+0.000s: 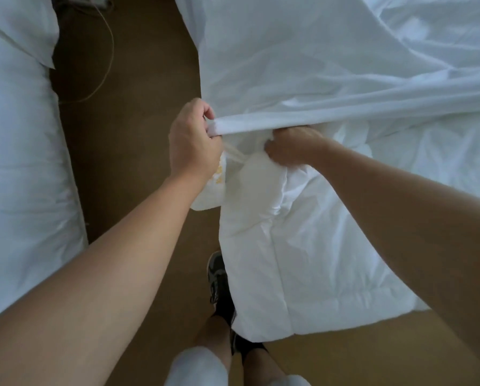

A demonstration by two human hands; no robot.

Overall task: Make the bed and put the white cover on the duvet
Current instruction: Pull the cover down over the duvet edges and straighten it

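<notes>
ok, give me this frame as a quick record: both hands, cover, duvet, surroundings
left hand: grips the bunched edge of the cover
right hand: grips a duvet corner, just under the cover's edge
cover: white, spread at upper right, edge stretched rightward from the left hand
duvet: white, quilted, hanging down towards the floor, mostly outside the cover
second bed: on the left, with a pillow
floor: brown, a thin cable lying on it
shoe: dark, beside the hanging duvet
progress: duvet not yet inside the cover

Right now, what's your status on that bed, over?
Left hand grips hem of white cover. Right hand grips duvet corner under that hem. Duvet mostly uncovered, hanging toward floor.
</notes>
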